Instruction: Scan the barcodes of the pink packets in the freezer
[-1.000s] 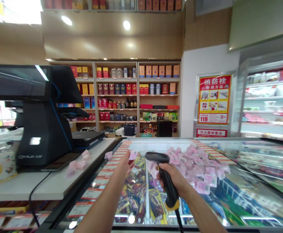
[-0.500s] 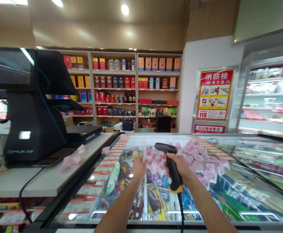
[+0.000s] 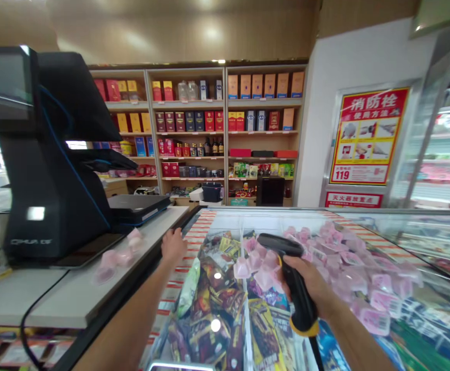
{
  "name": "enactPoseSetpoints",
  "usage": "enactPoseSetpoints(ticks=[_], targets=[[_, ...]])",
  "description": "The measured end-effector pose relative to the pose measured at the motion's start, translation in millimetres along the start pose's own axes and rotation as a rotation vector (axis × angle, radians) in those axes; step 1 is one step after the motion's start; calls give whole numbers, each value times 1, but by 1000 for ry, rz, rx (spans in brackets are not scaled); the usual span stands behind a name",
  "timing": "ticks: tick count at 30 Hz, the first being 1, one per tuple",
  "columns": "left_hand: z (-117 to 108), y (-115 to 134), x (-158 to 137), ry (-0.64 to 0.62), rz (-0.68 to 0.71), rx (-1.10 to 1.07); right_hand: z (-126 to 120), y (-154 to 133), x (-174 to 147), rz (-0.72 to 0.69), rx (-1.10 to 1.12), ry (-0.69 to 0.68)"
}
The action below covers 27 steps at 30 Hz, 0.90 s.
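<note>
In my right hand (image 3: 312,283) is a black and yellow barcode scanner (image 3: 300,288), its head pointing left over the glass top and its cord hanging down. Just ahead of it, small pink see-through cups (image 3: 257,265) lie in a cluster. A bigger pile of pink cups (image 3: 344,252), some with barcode labels, spreads to the right. My left hand (image 3: 173,247) is over the left rim of the glass-topped freezer (image 3: 225,216), fingers curled. Whatever lies under those fingers is hidden. More pink cups (image 3: 122,255) sit on the white counter (image 3: 54,301) to the left.
A black register (image 3: 54,180) stands on the counter at left, with a cable (image 3: 26,319) hanging over the front. Bagged frozen goods (image 3: 209,304) show through the glass. Shelves of boxes (image 3: 189,121) line the back wall, beside a red fire-hydrant sign (image 3: 369,136).
My left hand has moved left from near the pink cups to the freezer's left rim, where a lone pink cup lay. The right hand still holds the scanner. The view has shifted.
</note>
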<state>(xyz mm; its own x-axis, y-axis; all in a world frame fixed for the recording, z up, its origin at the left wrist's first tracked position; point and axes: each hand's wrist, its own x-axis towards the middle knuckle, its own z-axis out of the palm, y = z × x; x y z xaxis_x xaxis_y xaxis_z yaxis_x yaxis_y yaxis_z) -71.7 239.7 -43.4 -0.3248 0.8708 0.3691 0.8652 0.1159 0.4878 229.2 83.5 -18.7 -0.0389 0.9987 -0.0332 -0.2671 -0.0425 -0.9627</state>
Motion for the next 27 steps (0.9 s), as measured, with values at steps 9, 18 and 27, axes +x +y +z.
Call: enactPoseSetpoints(ticks=[9, 18, 27], targets=[[5, -11, 16, -153, 24, 9, 3, 6, 9, 25, -26, -26], [-6, 23, -58, -97, 63, -343, 23, 17, -5, 115, 27, -108], [-20, 59, -99, -12, 206, -589, 45, 5, -32, 133, 8, -222]])
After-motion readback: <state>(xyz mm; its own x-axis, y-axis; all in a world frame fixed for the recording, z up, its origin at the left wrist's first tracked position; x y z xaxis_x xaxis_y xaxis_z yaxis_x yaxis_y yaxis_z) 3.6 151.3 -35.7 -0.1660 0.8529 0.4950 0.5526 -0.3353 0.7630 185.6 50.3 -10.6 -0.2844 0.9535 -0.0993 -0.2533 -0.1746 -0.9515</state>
